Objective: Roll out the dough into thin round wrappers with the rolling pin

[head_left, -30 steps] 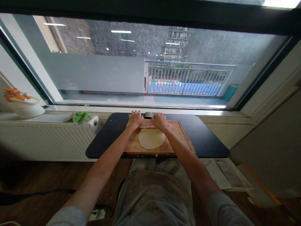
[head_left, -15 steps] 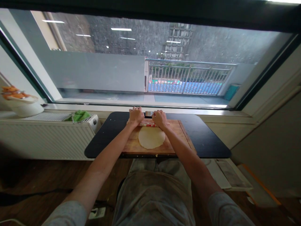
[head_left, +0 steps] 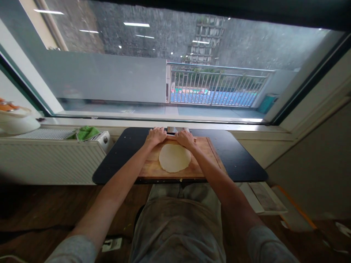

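A flat, roughly round sheet of dough [head_left: 174, 158] lies on the wooden cutting board [head_left: 208, 160]. Beyond its far edge, a rolling pin [head_left: 171, 137] lies crosswise near the back of the board. My left hand [head_left: 156, 136] is closed over the pin's left part and my right hand [head_left: 184, 138] over its right part, so only the middle and the right tip show. Both arms reach forward, one on each side of the dough. Just behind the pin, between the hands, is a small flat object [head_left: 172, 129] that I cannot make out.
The board rests on a black table [head_left: 236, 157] with cut corners, against a window sill [head_left: 246, 128]. At left stands a white radiator [head_left: 55, 157] with a green cloth [head_left: 87, 133] and a white container [head_left: 19, 122] on top. A power strip [head_left: 112, 244] lies on the floor.
The rolling pin has turned under my hands, and its red and white printed label no longer shows. My fingers lie flatter over it. The view has shifted slightly.
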A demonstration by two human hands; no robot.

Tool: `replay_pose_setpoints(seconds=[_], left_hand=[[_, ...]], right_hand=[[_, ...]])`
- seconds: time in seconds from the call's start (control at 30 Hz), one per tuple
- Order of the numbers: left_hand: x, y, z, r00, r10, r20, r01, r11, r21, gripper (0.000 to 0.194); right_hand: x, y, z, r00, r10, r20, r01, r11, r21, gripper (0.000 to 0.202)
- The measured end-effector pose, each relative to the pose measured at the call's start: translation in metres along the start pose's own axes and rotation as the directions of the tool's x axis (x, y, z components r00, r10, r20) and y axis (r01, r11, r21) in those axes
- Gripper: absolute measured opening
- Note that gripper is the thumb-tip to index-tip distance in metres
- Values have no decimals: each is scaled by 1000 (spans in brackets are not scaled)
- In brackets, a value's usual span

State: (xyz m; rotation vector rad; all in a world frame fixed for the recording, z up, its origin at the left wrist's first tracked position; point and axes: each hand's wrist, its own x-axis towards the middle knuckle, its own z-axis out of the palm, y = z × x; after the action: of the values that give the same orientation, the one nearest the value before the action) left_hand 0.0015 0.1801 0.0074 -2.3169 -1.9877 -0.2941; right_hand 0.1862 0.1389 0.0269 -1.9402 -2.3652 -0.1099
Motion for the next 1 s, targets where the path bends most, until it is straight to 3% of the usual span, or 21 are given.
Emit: replay_pose_setpoints(seconds=[0.3, 0.43, 0.67, 0.8, 1.0], left_hand=[[-47, -9, -3, 988, 151, -42, -150, 988, 20, 45], [-71, -11, -10, 980, 188, -71, -186, 982, 26, 46], [-116, -12, -22, 970, 211, -122, -214, 977, -13, 44], [-147, -12, -26, 960, 215, -182, -227, 973, -49, 46], [-173, -11, -21, 961, 232, -150, -242, 969, -48, 49]], right_hand=[[-31, 3, 11, 974, -220, -53, 217, 975, -53, 45], [-48, 5, 17, 967, -230, -107, 229, 973, -29, 46], [-84, 9, 9, 974, -200, -101, 209, 975, 77, 46], [-112, 11, 6, 960, -199, -198, 230, 962, 150, 49], [-160, 1, 12, 913, -190, -361, 261, 952, 161, 53]])
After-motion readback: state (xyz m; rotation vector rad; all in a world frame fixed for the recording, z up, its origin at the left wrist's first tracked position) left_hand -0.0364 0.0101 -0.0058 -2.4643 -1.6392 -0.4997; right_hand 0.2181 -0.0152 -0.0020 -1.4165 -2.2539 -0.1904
